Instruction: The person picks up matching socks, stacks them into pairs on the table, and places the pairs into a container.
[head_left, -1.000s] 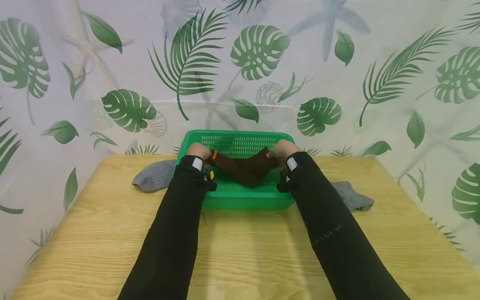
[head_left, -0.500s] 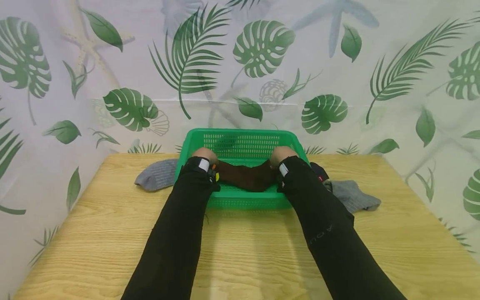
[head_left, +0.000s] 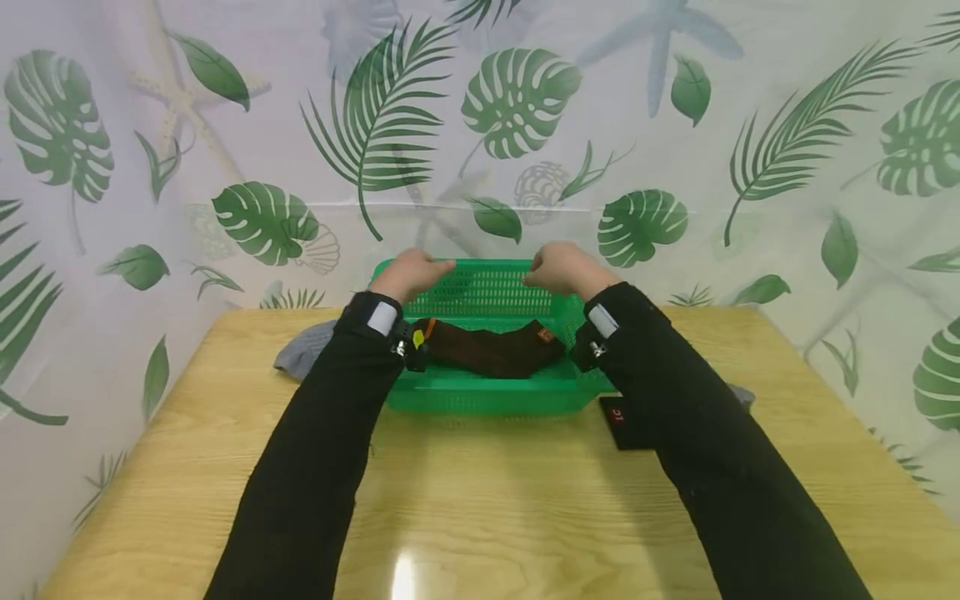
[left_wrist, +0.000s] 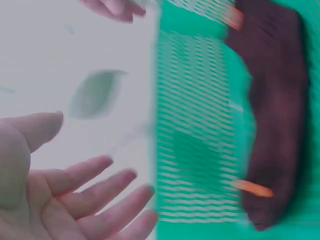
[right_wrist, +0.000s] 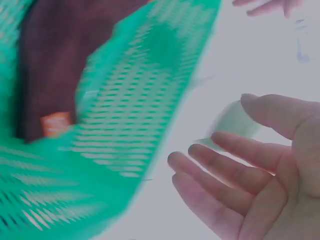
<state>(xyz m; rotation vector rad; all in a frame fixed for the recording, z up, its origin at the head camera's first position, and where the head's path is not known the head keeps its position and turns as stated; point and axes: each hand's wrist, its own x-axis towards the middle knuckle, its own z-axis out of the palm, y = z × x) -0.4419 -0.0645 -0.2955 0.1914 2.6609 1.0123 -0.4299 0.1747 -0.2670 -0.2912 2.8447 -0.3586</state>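
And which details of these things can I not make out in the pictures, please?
Head view: left grey cloth, right end behind the left sleeve.
Head view: right grey cloth, mostly behind the right sleeve.
Head view: red marking on the black item, too small to read.
Right wrist view: orange patch on the brown sock, blurred.
Left wrist view: left hand, cut off by left and bottom edges.

A light wood-grain table (head_left: 480, 492) stretches across the foreground. On its left part lies a grey sock (head_left: 300, 352) with faint lighter lines; towards the right, a black item (head_left: 624, 423) with a red mark is partly hidden, and beyond it shows the small end of a grey cloth (head_left: 742, 397). Behind stands a pale backdrop (head_left: 285, 142) printed with green leaves, palm fronds, seashells and starfish.
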